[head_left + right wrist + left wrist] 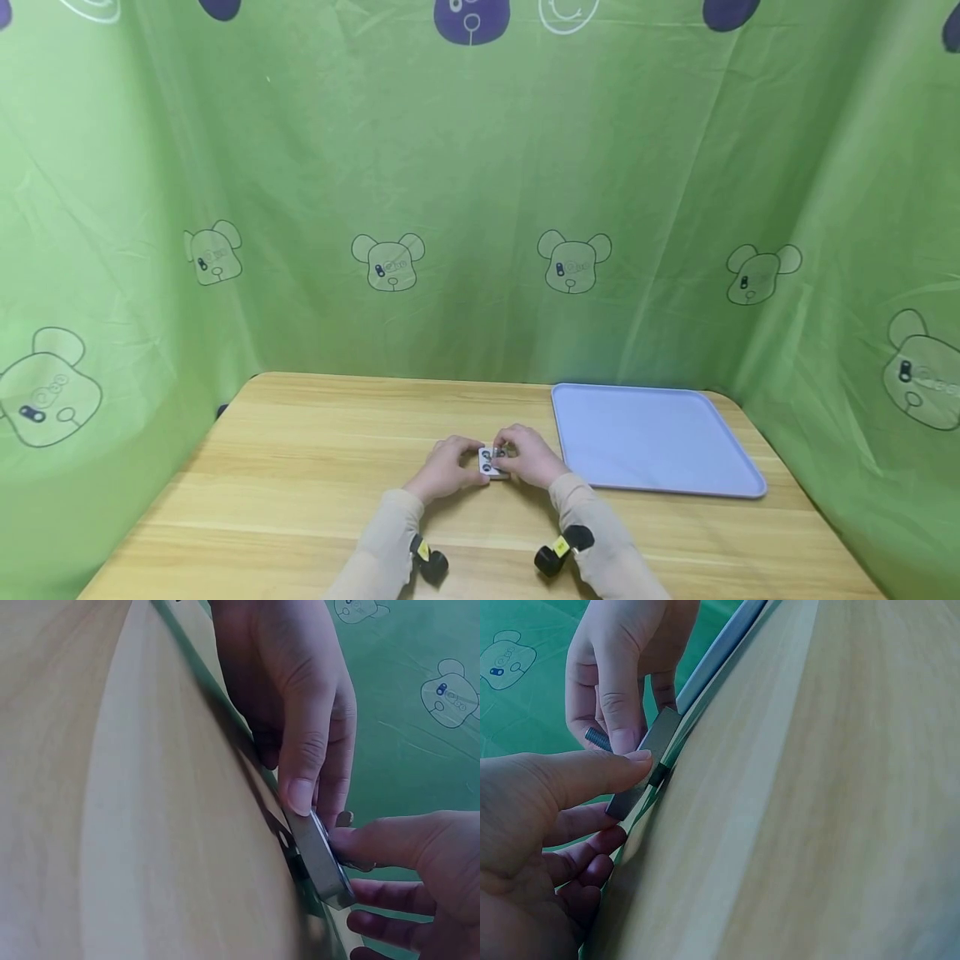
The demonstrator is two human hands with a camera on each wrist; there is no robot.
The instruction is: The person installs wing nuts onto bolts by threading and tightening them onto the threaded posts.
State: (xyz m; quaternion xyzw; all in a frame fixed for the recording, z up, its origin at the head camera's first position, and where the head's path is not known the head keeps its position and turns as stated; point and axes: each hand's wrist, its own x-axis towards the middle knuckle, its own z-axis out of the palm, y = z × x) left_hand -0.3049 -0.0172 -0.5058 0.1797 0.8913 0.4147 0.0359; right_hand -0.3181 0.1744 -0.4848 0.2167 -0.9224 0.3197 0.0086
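Note:
A flat metal block with round holes (486,468) is in front of me near the middle of the table. My left hand (446,471) grips it by its edges, thumb on the near side, as the left wrist view shows. My right hand (531,457) is at the block's right part, pinching a small threaded bolt (598,739) over its top face. Most of the bolt is hidden behind the fingers. In the right wrist view the block's grey side (321,859) is tilted, and a dark short piece (298,865) shows under it.
A light blue rectangular tray (652,442) lies at the back right of the wooden table (315,450). Green curtains (480,317) with bear prints surround the table's back and sides. Each forearm wears a black strap-on device (430,562).

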